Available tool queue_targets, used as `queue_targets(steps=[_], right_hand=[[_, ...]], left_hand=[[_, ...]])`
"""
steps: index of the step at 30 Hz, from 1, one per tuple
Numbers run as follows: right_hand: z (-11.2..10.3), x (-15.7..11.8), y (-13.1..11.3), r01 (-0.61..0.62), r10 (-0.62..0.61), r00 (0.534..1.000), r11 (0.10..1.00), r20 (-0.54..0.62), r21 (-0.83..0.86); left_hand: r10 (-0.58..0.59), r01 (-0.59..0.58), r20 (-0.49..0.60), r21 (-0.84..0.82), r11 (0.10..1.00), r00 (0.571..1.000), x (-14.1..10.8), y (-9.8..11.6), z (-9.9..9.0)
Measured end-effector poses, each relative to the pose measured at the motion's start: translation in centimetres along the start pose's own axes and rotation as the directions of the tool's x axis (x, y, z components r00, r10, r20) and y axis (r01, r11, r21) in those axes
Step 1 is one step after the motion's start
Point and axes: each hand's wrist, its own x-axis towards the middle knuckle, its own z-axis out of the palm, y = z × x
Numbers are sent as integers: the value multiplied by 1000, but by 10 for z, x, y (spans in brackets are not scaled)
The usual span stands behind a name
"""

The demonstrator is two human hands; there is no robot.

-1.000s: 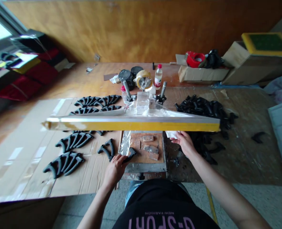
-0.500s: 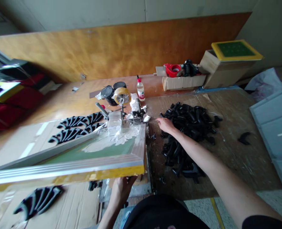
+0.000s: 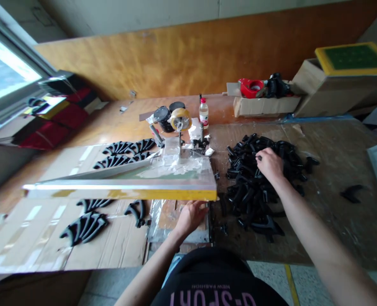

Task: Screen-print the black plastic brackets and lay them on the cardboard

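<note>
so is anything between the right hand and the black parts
No, nothing visible: the right hand is right at the pile of black parts. The frame is off to the left, near the left hand, and not between them.

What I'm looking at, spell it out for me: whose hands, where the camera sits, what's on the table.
This is a person, not a robot, working bare-handed, seen from a camera worn on their head. The left hand is over a board, at the near edge of a yellow-edged frame; I can't tell whether it holds anything. The right hand is at a heap of black pieces and seems to pinch one. On the left, more black pieces lie in fans on cardboard. Farther back are a bottle and a roll of tape.
</note>
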Motion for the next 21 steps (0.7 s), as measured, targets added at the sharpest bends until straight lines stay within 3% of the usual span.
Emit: queue_targets(steps=[1,3,6,8,11,15,16,18,21], right_hand=[[-3,-6,-6,23,-13,997,992,-79,125],[-1,-27,-30,90,-57,994,921,-98,379],[22,-80,-96,171,-239,971,741,18,650],[44,-121,-148,236,-397,916,654,61,719],[72,-165,-211,373,-540,839,660,66,652],[84,-183,-245,554,-608,792,754,57,354],[83,-184,-247,567,-609,791,766,58,302],[79,-187,-249,564,-597,800,785,66,258],[70,-189,-244,487,-543,835,806,92,337]], left_hand=[[-38,37,-11,-76,996,999,-7,-8,-8],[-119,102,-59,-234,967,991,-19,-23,-26],[-247,159,-185,-391,906,951,-32,-43,-54],[-327,163,-292,-470,868,899,-37,-54,-77],[-375,32,-467,-592,805,801,-36,-61,-120],[-301,-256,-675,-596,761,674,-18,-52,-184],[-271,-302,-692,-586,752,669,-12,-48,-198],[-206,-345,-676,-584,735,707,-2,-39,-217],[-158,-324,-620,-591,739,769,-1,-33,-227]])
